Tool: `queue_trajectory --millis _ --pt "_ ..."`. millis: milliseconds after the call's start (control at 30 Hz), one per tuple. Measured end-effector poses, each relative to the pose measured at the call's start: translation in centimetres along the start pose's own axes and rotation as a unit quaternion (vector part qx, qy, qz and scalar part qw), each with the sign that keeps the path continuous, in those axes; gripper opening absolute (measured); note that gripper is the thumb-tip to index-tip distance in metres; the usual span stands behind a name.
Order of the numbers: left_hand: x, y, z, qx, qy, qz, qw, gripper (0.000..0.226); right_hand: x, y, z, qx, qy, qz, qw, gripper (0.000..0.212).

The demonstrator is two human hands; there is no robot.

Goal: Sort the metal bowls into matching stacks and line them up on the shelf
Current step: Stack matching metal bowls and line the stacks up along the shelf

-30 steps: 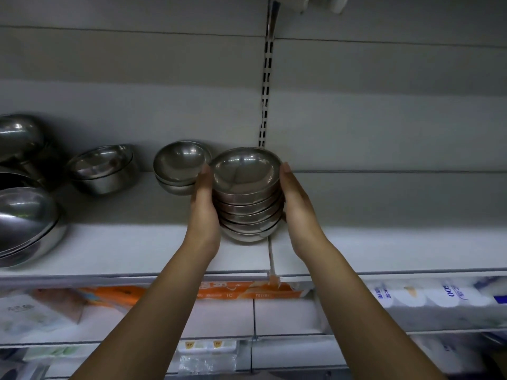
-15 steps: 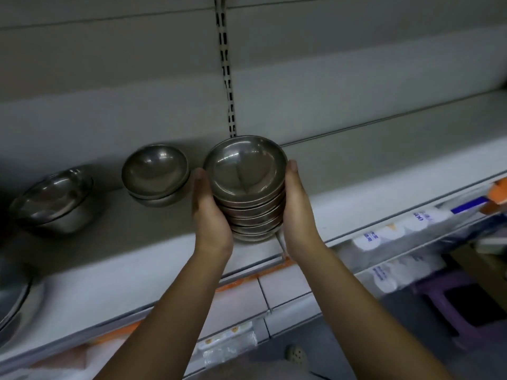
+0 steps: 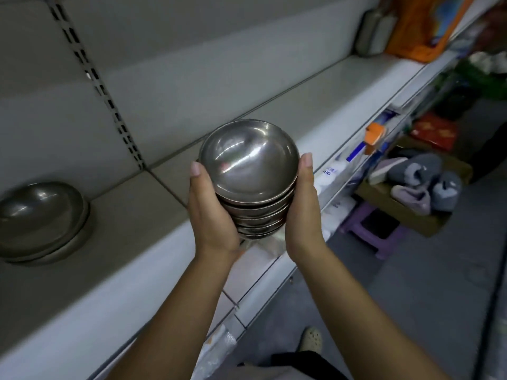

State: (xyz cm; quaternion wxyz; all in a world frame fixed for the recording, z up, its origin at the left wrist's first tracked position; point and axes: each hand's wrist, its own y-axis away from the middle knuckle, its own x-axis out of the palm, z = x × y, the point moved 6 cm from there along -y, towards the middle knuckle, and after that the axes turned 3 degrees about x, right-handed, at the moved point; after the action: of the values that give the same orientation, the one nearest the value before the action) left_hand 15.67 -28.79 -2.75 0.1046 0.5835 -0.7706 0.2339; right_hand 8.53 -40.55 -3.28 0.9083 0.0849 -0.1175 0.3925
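Observation:
A stack of several small metal bowls (image 3: 248, 165) is clasped between my left hand (image 3: 211, 212) and my right hand (image 3: 303, 209), one palm on each side. The stack hangs just above the front edge of the white shelf (image 3: 315, 105), tilted slightly toward me. Another short stack of wider metal bowls (image 3: 41, 218) rests on the same shelf at the far left, apart from my hands.
A slotted upright rail (image 3: 104, 89) runs down the back panel. At the shelf's far right stand a metal container (image 3: 375, 28) and an orange bag (image 3: 428, 26). Below right are a cardboard box of grey slippers (image 3: 419, 182) and a purple stool (image 3: 375, 229).
The view has swung to the right and the bowl stack, still held in both hands, has shifted right along the shelf, away from the other bowls, which now sit at the left edge.

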Motion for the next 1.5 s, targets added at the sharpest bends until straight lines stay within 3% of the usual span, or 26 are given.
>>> queue_trajectory --millis 200,400,867,967,1233,1500 --pt "5.9 0.3 3.4 -0.039 -0.03 0.07 0.996 0.078 -5.8 -1.1 1.5 -0.034 -0.029 -0.074 0.996 0.056" --pt "12.6 0.8 6.6 -0.025 -0.063 0.107 0.992 0.097 -12.6 -4.3 3.1 -0.048 -0.053 -0.115 0.991 0.062" --pt "33.5 0.0 15.9 -0.013 -0.025 0.122 0.992 0.092 -30.7 -15.9 10.2 -0.079 -0.024 -0.116 0.99 0.066" --pt "36.6 -0.5 17.8 -0.024 -0.019 0.132 0.991 0.079 -33.1 -18.2 11.0 -0.075 -0.031 -0.102 0.991 0.072" --pt "42.6 -5.6 22.0 -0.029 -0.024 0.136 0.99 0.081 -36.7 -26.8 12.3 -0.045 -0.024 -0.113 0.992 0.063" --pt "46.8 -15.5 26.0 -0.028 -0.041 0.135 0.99 0.094 -36.8 -38.1 13.6 0.011 0.024 -0.122 0.992 0.1"
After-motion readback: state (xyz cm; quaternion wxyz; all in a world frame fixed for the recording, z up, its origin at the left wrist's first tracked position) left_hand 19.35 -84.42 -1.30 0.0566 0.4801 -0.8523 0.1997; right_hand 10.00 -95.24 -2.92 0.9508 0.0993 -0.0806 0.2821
